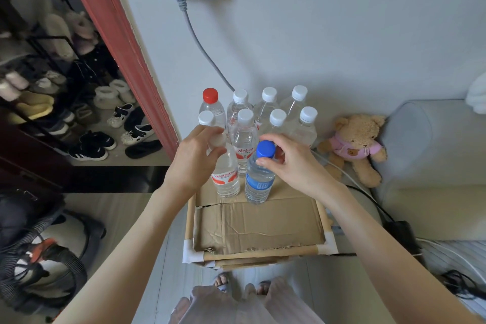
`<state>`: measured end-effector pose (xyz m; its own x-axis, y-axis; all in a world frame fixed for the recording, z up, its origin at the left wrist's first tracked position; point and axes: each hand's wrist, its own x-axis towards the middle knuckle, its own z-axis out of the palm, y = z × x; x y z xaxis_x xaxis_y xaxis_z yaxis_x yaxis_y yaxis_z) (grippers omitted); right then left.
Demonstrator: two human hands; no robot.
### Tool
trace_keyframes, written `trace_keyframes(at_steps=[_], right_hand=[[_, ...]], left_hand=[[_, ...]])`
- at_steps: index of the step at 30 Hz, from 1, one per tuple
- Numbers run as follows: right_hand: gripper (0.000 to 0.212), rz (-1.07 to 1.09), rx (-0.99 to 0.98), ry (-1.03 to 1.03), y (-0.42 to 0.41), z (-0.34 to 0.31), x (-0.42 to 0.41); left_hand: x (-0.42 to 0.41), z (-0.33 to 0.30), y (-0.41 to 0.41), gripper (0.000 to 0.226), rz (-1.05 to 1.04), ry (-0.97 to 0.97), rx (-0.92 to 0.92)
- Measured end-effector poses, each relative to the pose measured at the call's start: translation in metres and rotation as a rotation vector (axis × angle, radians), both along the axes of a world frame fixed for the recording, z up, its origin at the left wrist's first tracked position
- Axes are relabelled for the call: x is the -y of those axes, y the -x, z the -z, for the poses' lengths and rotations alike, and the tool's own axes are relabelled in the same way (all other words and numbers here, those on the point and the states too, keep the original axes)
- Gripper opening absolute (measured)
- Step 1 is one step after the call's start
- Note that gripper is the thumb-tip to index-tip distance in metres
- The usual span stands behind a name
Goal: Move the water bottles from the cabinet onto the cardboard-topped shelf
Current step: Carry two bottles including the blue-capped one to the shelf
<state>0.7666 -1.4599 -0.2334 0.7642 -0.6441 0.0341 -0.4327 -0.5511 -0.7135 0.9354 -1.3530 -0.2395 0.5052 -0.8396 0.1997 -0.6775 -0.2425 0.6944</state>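
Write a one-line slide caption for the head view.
Left hand and right hand set a white-capped bottle and a blue-capped bottle on the cardboard-topped shelf beside eight others.

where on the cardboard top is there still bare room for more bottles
The near half of the creased brown cardboard top is bare, bordered by the wooden front rail and the two hand-held bottles, the blue-capped clear bottle and the red-labelled clear bottle. The far half by the wall is crowded with capped bottles.

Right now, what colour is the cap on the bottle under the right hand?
Blue cap, seen in the head view.
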Motion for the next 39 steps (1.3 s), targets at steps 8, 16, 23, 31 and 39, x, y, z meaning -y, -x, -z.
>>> trace_keyframes(at_steps=[8,16,23,31,39], right_hand=[[0.028,0.026,0.020,0.032,-0.002,-0.001,0.004],[0.027,0.016,0.002,0.064,0.006,-0.006,0.008],[0.029,0.036,-0.005,0.044,0.021,-0.007,0.012],[0.025,0.004,-0.016,0.022,0.033,-0.010,0.019],[0.046,-0.050,-0.068,-0.059,0.033,-0.012,0.026]], left_hand=[[-0.001,0.000,0.006,0.035,-0.025,0.030,-0.048],[0.008,0.004,0.022,0.036,0.062,0.034,-0.058],[0.022,0.002,0.038,0.037,0.052,0.036,-0.054],[0.025,0.003,0.040,0.035,0.022,0.039,-0.063],[0.020,0.003,0.037,0.037,0.089,0.076,-0.038]])
